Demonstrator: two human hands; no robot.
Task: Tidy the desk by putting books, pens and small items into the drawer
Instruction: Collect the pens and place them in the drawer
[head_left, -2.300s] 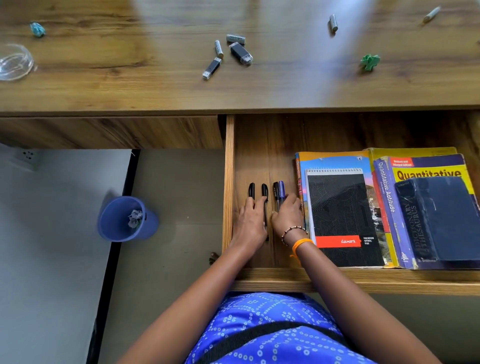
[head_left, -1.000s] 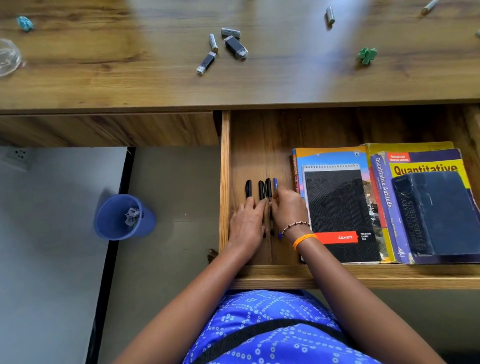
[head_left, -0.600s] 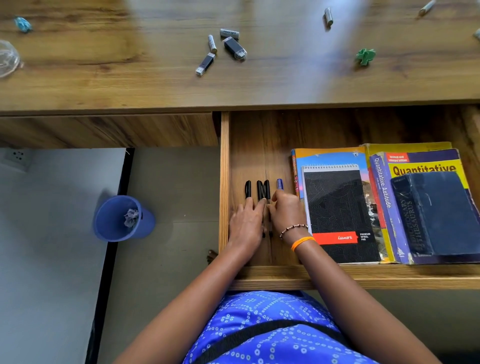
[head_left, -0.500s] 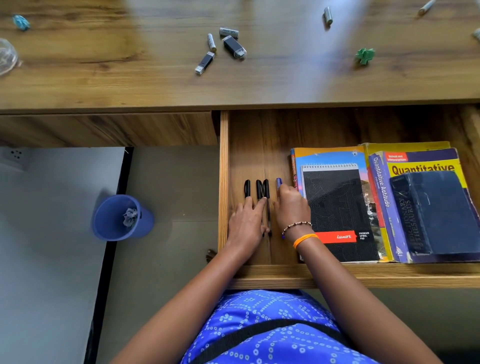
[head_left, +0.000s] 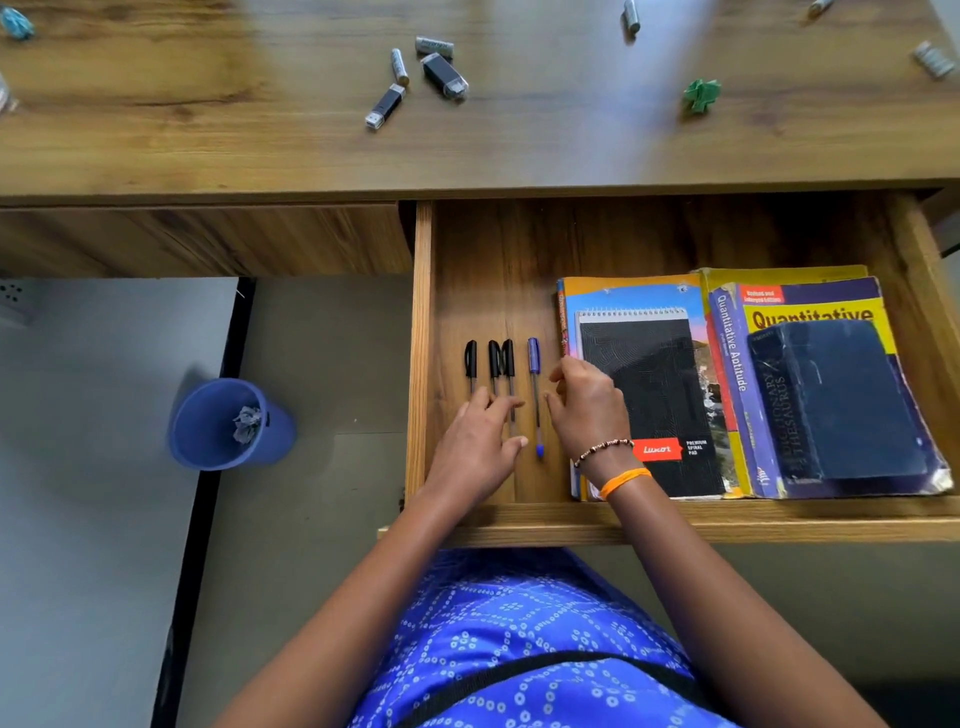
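While the drawer (head_left: 422, 364) stands open, its contents read: three black pens (head_left: 491, 364) and one blue pen (head_left: 535, 395) in a row at left; books (head_left: 727, 395) stacked at right. Left hand (head_left: 475, 447): fingers straight, resting on the black pens' lower ends. Right hand (head_left: 589, 405): loosely curled beside the blue pen, holding nothing. Outstanding on desk (head_left: 260, 130): USB sticks (head_left: 415, 78), green clip (head_left: 701, 95). Risk: a careless withdrawal of either hand could roll the pens out of line; closing early would strand the small items.
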